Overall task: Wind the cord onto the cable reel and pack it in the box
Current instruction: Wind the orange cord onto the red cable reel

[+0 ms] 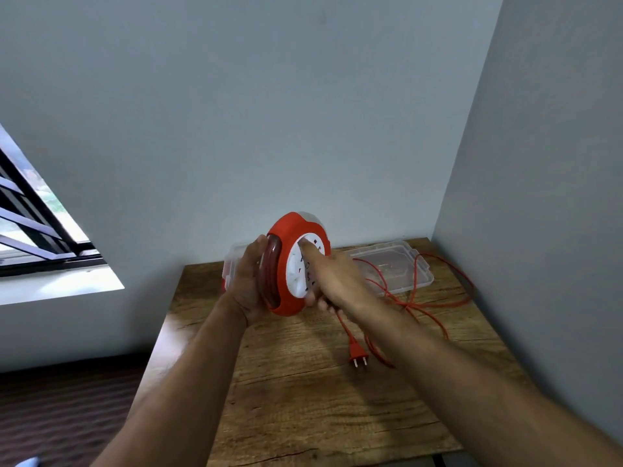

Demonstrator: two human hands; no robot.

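A red and white cable reel (290,247) is held upright above the wooden table (303,399). My left hand (249,281) grips its left side, where wound red cord shows through the rim. My right hand (332,278) lies across the white face, one finger pressed near its top edge. Loose red cord (435,298) trails from under the reel in loops over the table's right side. Its red plug (358,353) lies flat on the wood. The clear plastic box (232,261) stands behind my left hand, mostly hidden.
A clear plastic lid (394,264) lies at the table's back right, with cord crossing it. Grey walls close in behind and to the right. A barred window (33,224) is at the left. Dark floor lies beyond the table's left edge.
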